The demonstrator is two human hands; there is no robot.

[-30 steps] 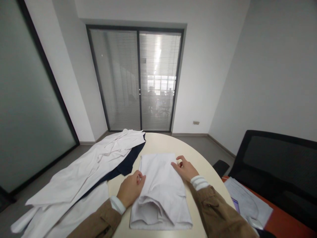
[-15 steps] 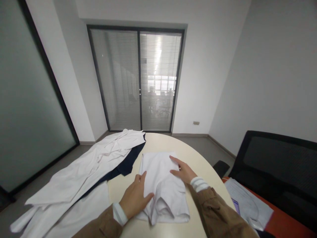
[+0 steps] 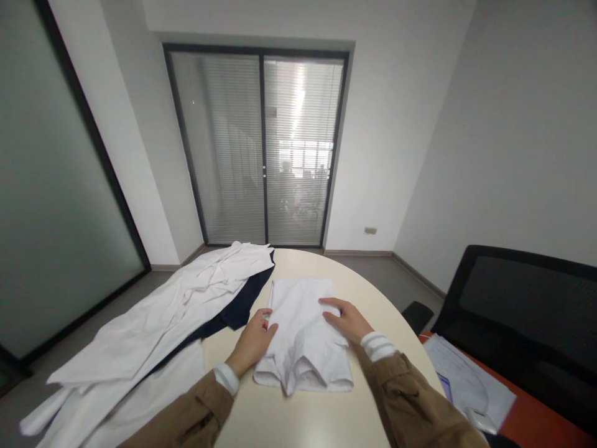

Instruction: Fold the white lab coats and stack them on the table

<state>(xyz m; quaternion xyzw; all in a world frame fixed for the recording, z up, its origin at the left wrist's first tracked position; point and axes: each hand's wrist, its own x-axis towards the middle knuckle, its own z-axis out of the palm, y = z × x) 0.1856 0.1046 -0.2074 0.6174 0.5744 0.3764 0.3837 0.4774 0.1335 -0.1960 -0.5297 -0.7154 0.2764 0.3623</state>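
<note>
After the white cloth (image 3: 298, 311) slid toward the far edge of the tabletop (image 3: 298, 423), my left hand (image 3: 254, 339) and right hand (image 3: 347, 321), thumbs and forefingers apart, flank its uneven folds.

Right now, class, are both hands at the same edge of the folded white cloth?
No, the folded white cloth has the left hand at its left edge, the right hand at its right.

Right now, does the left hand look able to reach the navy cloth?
Probably yes: the exposed edge of the navy cloth lies close to the left hand, and nothing seems to stand between them. However, the white clothes lie over part of it, so only that edge looks free.
</note>
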